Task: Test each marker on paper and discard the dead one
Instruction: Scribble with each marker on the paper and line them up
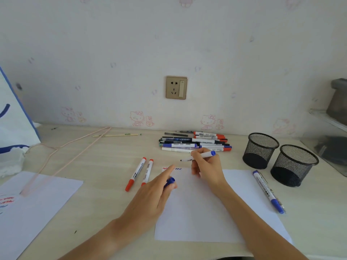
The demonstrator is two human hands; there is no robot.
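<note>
Over the paper (197,203), right hand (208,169) grips an uncapped marker (199,156), left hand (155,194) its blue cap (170,182); labels illegible.

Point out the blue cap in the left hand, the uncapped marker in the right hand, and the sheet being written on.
blue cap (170,181), head view, on the cap's rounded end.
uncapped marker (205,155), head view, on its white barrel.
sheet (195,218), head view, on its bare middle.

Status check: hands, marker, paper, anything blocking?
Right hand grips uncapped blue marker, tip above the paper's far edge. Left hand holds blue cap. Paper shows red and blue squiggles. Nothing blocking.
</note>
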